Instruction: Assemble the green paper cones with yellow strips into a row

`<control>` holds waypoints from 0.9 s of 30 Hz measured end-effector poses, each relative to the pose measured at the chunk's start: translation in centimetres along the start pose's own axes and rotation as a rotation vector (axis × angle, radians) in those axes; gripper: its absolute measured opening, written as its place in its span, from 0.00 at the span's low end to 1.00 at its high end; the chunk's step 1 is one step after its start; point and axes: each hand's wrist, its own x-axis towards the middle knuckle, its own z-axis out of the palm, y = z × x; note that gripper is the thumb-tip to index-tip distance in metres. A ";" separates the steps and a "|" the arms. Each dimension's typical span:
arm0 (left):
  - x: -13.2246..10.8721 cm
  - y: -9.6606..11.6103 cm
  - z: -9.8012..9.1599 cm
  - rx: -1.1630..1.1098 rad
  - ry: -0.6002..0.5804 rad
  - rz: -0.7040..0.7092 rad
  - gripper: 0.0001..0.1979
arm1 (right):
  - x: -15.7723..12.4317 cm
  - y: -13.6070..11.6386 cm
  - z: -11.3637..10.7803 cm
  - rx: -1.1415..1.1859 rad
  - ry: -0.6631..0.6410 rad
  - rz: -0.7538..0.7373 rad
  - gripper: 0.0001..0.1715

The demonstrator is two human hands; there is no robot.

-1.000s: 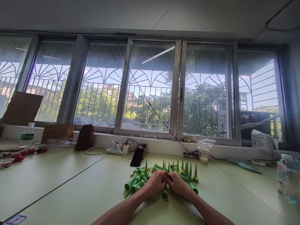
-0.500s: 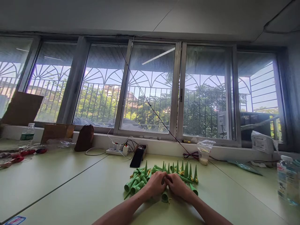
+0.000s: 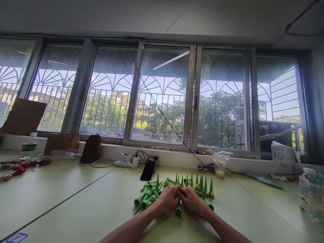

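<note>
My left hand [image 3: 169, 198] and my right hand [image 3: 190, 199] meet fingertip to fingertip over a heap of green plastic cones. Both are closed, and whatever sits between the fingers is hidden. Just below them one green cone [image 3: 178, 213] lies with its round open end toward me, a small yellow piece [image 3: 182, 216] beside it. On the left, several green cones [image 3: 146, 199] lie piled on their sides. Behind my right hand several upright cones [image 3: 201, 184] stand point up, with small yellow pieces [image 3: 207, 193] at their bases.
A black phone [image 3: 148, 169] lies behind the cones, near a white power strip [image 3: 126, 164] with cables. A plastic cup [image 3: 220, 168] with a bag stands at the back. Bottles [image 3: 311, 195] are at the right edge, a brown pouch [image 3: 91, 149] back left.
Almost nothing differs. Both hands stay together in the same place, with at most a slight shift of the fingers.
</note>
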 end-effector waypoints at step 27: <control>0.2 0.0 0.0 0.047 0.069 0.048 0.06 | -0.1 0.2 -0.1 0.020 0.034 0.004 0.25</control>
